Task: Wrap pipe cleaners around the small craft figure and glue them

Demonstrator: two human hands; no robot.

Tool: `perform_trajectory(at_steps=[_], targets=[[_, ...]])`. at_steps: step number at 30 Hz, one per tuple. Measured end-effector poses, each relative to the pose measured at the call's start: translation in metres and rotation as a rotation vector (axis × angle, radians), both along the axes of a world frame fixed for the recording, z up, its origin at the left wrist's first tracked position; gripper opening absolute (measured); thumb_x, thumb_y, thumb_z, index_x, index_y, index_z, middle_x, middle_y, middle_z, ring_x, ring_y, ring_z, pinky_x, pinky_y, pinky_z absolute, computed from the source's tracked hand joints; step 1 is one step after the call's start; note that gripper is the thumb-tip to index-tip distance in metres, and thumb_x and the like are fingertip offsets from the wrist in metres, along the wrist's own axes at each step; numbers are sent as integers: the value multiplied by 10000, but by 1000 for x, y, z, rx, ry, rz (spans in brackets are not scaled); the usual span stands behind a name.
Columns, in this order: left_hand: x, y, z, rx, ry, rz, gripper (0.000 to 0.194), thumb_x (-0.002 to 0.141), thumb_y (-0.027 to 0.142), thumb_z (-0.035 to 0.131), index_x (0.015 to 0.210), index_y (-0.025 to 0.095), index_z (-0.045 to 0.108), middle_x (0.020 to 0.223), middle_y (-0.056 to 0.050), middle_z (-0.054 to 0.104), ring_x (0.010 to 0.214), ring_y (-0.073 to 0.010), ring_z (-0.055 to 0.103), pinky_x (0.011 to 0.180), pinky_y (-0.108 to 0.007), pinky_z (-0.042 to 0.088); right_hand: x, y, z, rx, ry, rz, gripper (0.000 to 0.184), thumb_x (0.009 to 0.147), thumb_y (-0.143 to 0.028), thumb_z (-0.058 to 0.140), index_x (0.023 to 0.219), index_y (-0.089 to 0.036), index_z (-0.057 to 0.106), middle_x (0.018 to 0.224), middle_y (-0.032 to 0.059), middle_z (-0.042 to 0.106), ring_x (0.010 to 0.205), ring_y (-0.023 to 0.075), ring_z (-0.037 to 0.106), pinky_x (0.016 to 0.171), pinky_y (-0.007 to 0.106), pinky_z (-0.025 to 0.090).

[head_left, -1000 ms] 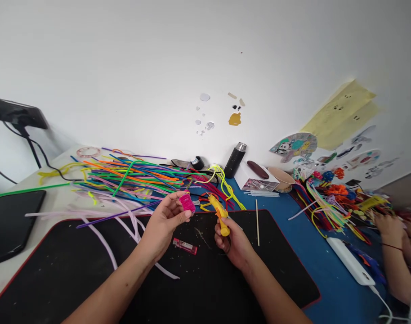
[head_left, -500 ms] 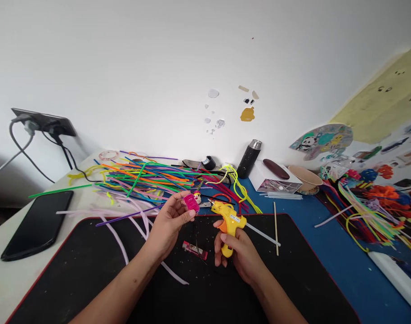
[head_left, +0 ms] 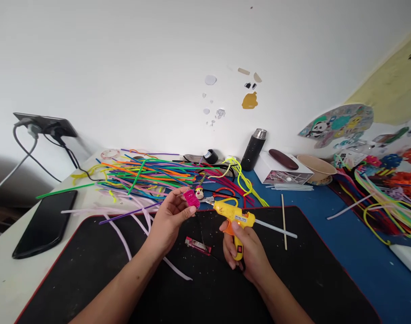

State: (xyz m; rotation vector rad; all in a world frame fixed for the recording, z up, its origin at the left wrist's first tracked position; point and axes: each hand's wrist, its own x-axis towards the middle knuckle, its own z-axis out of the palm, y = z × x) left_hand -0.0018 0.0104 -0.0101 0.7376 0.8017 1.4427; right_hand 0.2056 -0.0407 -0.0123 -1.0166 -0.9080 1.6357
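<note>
My left hand (head_left: 170,218) pinches a small fuzzy magenta piece (head_left: 191,198) between thumb and fingers, held above the black mat (head_left: 73,265). My right hand (head_left: 246,252) grips the handle of a yellow glue gun (head_left: 231,216). Its nozzle points left at the magenta piece and nearly touches it. A clear glue stick (head_left: 276,228) juts from the gun's back to the right. A small red lighter (head_left: 198,245) lies on the mat between my hands.
A heap of coloured pipe cleaners (head_left: 145,175) covers the table behind. A black phone (head_left: 45,222) lies at left, a dark flask (head_left: 253,150) and white box (head_left: 281,168) at the back, a wooden stick (head_left: 283,220) on the mat, more pipe cleaners (head_left: 384,198) at right.
My right hand has turned the glue gun from end-on to level, its nozzle brought up to the magenta piece. The view has swung left, and another person's hands at right have left the frame.
</note>
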Motion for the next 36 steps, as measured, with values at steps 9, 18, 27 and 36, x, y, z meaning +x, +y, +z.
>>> perform_trajectory(at_steps=[9, 18, 27, 36], targets=[[2, -1, -2, 26, 47, -9, 484, 669, 239, 1003, 1089, 234, 762, 1011, -37, 760, 898, -180, 688, 737, -255, 534, -5, -3, -14, 35, -11, 42, 541, 962, -676, 681, 872, -142, 684, 440, -73, 481, 333, 94, 464, 417, 223, 313], [1, 0, -6, 29, 73, -26, 477, 693, 234, 995, 1108, 246, 761, 1012, -28, 760, 911, -169, 683, 789, -251, 544, -3, -4, -13, 30, -27, 43, 558, 939, -700, 696, 860, -148, 680, 436, -74, 488, 334, 99, 465, 421, 230, 323], [0, -1, -11, 59, 135, -52, 488, 710, 241, 988, 1131, 260, 743, 1047, -21, 773, 965, -179, 690, 881, -281, 544, -2, -6, -12, 27, -55, 73, 588, 925, -726, 698, 833, -146, 670, 426, -75, 486, 329, 93, 460, 412, 221, 336], [1, -1, -7, 60, 125, -46, 483, 685, 246, 1002, 1099, 243, 753, 1049, -39, 783, 963, -189, 710, 881, -296, 562, -2, -8, -13, 42, -133, 53, 619, 905, -768, 684, 819, -155, 668, 413, -78, 477, 336, 95, 463, 415, 218, 355]])
